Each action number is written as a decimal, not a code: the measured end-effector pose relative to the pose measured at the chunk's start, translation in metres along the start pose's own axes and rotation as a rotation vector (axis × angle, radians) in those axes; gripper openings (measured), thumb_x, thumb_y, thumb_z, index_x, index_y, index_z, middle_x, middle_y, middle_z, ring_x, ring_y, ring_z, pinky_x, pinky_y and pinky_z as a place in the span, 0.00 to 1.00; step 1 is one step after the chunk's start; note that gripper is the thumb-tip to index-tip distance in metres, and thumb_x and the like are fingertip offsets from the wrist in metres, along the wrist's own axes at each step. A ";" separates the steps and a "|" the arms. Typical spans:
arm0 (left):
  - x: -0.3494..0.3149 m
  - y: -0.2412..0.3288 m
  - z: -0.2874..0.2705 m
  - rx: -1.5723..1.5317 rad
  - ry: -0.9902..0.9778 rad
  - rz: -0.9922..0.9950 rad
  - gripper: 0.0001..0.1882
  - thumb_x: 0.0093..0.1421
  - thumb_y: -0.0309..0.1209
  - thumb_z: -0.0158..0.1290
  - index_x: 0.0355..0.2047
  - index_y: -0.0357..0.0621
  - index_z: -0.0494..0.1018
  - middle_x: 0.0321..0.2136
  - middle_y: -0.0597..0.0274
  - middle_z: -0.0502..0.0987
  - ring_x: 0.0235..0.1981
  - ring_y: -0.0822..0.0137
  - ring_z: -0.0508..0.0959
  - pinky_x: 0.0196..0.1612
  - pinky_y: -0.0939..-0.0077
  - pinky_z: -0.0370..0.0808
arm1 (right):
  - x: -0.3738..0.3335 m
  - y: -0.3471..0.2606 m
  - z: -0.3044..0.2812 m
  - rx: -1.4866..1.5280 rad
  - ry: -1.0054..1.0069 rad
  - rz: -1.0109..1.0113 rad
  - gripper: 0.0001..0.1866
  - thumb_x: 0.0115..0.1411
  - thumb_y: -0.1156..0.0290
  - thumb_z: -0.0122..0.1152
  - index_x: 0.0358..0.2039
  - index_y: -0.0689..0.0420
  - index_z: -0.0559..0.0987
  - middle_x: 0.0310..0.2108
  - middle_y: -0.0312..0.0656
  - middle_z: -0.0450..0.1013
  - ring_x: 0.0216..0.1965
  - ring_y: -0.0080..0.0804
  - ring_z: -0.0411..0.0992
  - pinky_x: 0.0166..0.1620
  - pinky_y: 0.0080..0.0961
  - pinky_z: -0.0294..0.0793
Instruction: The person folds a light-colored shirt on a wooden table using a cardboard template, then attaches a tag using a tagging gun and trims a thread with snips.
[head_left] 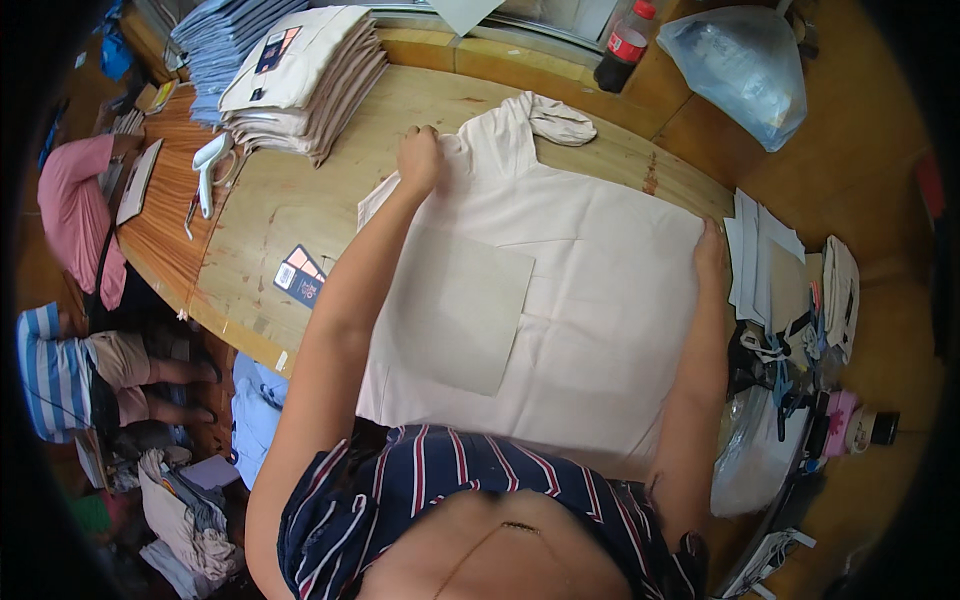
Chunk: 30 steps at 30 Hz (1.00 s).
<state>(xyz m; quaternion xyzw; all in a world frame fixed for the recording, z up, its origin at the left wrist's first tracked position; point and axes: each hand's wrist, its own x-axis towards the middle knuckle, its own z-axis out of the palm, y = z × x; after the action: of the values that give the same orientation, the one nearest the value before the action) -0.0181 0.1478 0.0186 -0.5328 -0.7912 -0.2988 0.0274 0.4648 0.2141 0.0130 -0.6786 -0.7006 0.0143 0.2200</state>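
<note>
A stiff, flat rectangular sheet [460, 310] lay on the soft, creased cream garment [610, 300], spread over the wooden table [270, 215] before the person. The right hand [709, 250] met its right edge and the left hand [420, 160], fingers bent, its far left; neither's opening nor hold could be told. Beyond, scuffed wood gave room before a layered garment stack [310, 80].

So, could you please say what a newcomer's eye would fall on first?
Probably the large, pale cream cloth garment spread on the light wooden table, with a flat beige sheet on its left part. The bare left hand and right hand are at the garment's edges. Next might come the stack of folded cream garments, upper left, and the red-capped plastic bottle, top.
</note>
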 end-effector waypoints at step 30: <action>-0.230 -0.092 -0.170 -0.061 -0.563 0.525 0.36 0.32 0.35 0.63 0.46 0.47 0.65 0.46 0.53 0.65 0.50 0.54 0.62 0.52 0.66 0.55 | -0.287 0.033 -0.128 -0.246 0.081 0.138 0.12 0.41 0.84 0.49 0.26 0.55 0.74 0.33 0.40 0.66 0.38 0.39 0.64 0.41 0.32 0.64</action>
<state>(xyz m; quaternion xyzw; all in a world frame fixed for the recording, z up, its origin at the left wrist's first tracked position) -0.0449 -0.1507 0.0341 -0.7789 -0.5952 -0.1474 -0.1312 0.5326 -0.0938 0.0353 -0.7472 -0.6392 -0.0841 0.1617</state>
